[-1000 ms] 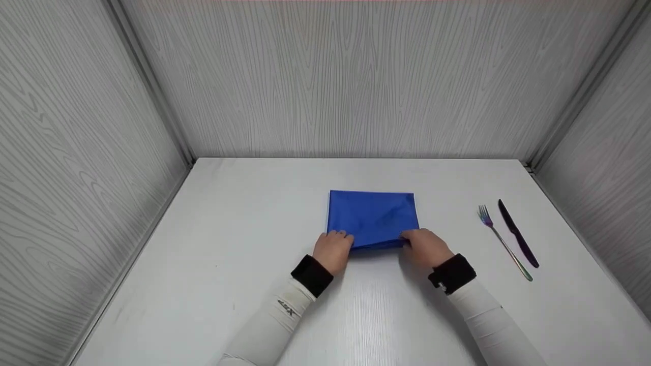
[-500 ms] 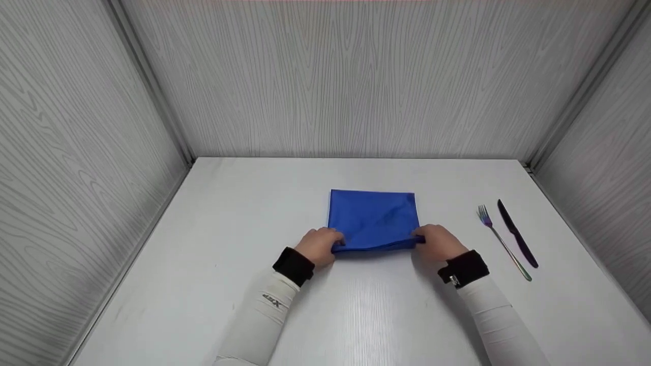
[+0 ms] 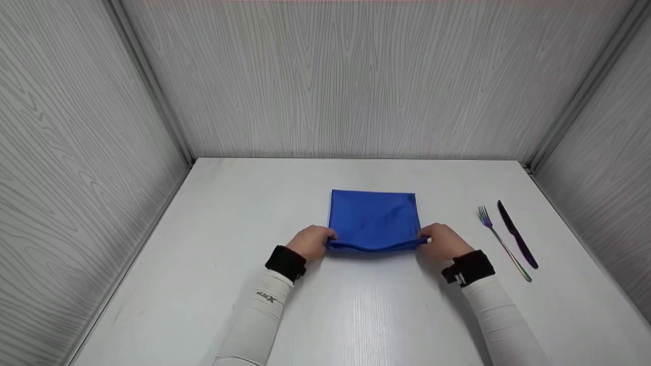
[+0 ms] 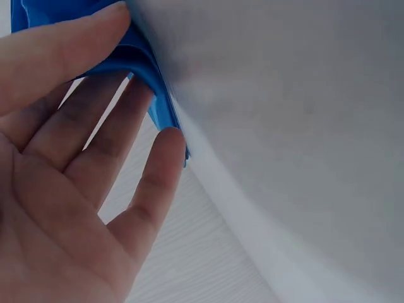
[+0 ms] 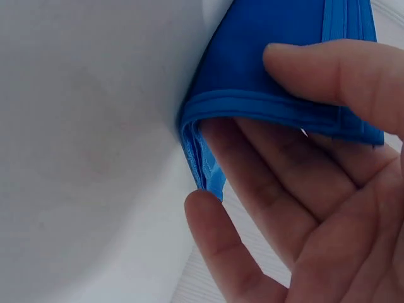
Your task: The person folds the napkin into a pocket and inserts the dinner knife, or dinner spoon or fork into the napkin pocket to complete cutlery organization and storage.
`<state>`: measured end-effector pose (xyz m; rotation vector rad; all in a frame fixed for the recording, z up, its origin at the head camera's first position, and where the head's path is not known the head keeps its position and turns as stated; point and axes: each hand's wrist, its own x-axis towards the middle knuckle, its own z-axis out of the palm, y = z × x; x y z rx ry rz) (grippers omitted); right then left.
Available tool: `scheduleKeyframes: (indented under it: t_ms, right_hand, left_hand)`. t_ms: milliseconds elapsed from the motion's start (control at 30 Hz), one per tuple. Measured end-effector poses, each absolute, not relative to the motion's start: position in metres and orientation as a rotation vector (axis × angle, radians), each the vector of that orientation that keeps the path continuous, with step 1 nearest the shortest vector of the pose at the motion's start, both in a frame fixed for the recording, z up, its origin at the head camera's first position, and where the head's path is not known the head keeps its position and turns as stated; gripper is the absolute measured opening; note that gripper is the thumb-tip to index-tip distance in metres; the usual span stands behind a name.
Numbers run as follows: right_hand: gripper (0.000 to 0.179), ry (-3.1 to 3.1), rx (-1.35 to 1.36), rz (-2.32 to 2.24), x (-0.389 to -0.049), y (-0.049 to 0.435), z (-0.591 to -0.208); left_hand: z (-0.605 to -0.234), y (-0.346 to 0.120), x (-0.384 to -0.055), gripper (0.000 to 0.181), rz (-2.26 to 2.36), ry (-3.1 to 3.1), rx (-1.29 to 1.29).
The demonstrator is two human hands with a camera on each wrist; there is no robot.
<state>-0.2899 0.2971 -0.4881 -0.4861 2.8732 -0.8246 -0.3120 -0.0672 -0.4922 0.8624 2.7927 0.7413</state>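
A folded blue cloth lies in the middle of the white table in the head view, its near edge bunched and slightly raised. My left hand pinches the near left corner; in the left wrist view the thumb lies over the blue fabric, the fingers under it. At the near right corner, my right hand pinches the same cloth. The right wrist view shows its thumb on top of the hemmed fabric, several fingers behind the layers, and the little finger by the lower edge.
To the right of the cloth lie a fork with a rainbow sheen and a dark knife, side by side at a slant. Pale wood-grain panels enclose the white table at the back and both sides.
My left hand has slid left to the near left corner, and my right hand slightly right to the other corner. The near edge is now spread wider between them. Fork and knife stay put.
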Motion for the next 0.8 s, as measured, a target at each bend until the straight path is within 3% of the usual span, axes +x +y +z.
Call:
scheduleKeyframes:
  t_ms: [200, 333, 433, 533, 667, 800]
  right_hand:
    - [0.04, 2.808, -0.465, -0.858, -0.289, 0.302, -0.487]
    - [0.024, 2.83, -0.552, -0.838, -0.29, 0.305, -0.486]
    - [0.008, 2.826, -0.591, -0.848, -0.292, 0.307, -0.483]
    - [0.011, 2.78, -0.56, -0.891, -0.293, 0.309, -0.481]
    - [0.019, 2.672, -0.461, -0.968, -0.293, 0.311, -0.481]
    - [0.017, 2.622, -0.361, -0.995, -0.292, 0.309, -0.484]
  left_hand:
    - [-0.493, -0.069, -0.314, 0.031, 0.738, 2.818, 0.874]
    - [-0.493, -0.072, -0.314, 0.03, 0.821, 2.769, 0.855]
    - [-0.493, -0.074, -0.315, 0.019, 0.903, 2.721, 0.854]
    - [-0.492, -0.076, -0.317, 0.006, 0.943, 2.69, 0.865]
    - [-0.49, -0.077, -0.32, 0.006, 0.967, 2.67, 0.807]
    - [-0.49, -0.074, -0.321, 0.021, 0.976, 2.662, 0.648]
